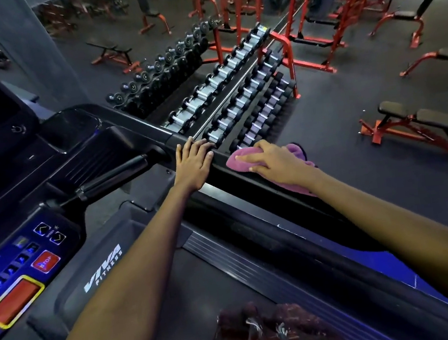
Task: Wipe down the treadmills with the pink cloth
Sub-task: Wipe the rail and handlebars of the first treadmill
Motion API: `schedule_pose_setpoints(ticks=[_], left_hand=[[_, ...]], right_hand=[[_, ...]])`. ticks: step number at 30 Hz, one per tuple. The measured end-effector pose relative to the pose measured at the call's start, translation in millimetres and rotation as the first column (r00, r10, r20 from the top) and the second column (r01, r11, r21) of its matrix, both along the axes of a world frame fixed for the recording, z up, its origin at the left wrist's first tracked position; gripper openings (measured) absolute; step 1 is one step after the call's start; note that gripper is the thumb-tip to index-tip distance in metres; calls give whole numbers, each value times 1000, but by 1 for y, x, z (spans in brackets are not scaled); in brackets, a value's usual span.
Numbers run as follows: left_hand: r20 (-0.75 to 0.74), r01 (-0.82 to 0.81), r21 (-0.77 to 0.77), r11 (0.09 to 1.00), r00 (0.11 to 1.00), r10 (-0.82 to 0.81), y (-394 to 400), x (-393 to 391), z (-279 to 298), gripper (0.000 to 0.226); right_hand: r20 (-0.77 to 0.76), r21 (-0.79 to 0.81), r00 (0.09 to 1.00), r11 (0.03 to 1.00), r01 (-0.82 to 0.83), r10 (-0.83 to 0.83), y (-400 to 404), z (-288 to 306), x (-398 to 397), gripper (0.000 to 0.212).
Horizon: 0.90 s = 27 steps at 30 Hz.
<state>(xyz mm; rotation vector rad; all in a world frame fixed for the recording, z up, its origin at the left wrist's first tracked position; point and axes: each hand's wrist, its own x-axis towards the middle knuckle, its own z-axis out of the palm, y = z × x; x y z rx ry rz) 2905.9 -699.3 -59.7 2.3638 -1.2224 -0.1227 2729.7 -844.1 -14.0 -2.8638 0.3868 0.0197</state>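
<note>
The right hand (272,161) lies on top of the pink cloth (247,162), fingers bent over the bunched fabric and pressing it down onto the treadmill's side handrail (248,192); part of the cloth spills out past the knuckles and hangs over the rail's outer edge. The left hand (194,163) rests just beside it on the same rail, closer to the console (29,250), palm down with fingers nearly straight and holding nothing, apparently steadying the person. The two hands are near each other but not touching, with a short bare stretch of rail between them. The relation that matters is the rail's long axis: it runs on a diagonal from the console end at upper left, under both hands, down toward the person's body at lower right. The cloth therefore sits partway along that line, with the unwiped-looking length stretching back under the right forearm and a shorter piece ahead, blocked by the left hand. Judging by this, a stroke along the rail toward the body is open to the right hand, while a stroke forward would need the left hand lifted first. Beyond the rail, well apart on the floor, stands a dumbbell rack (237,103), with red-framed benches (421,131) farther out.
</note>
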Motion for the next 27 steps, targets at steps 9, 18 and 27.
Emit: schedule_pose_setpoints(ticks=[9, 18, 27], left_hand=[[-17, 7, 44, 999, 1000, -6, -2, 1, 4, 39], [-41, 39, 171, 984, 999, -33, -3, 2, 10, 41], [-91, 147, 210, 967, 987, -130, -29, -52, 20, 41]], right_hand=[[-30, 332, 999, 942, 51, -43, -27, -2, -26, 43], [40, 76, 990, 988, -135, 133, -15, -2, -47, 38], [106, -5, 993, 999, 51, -50, 7, -5, -37, 37]])
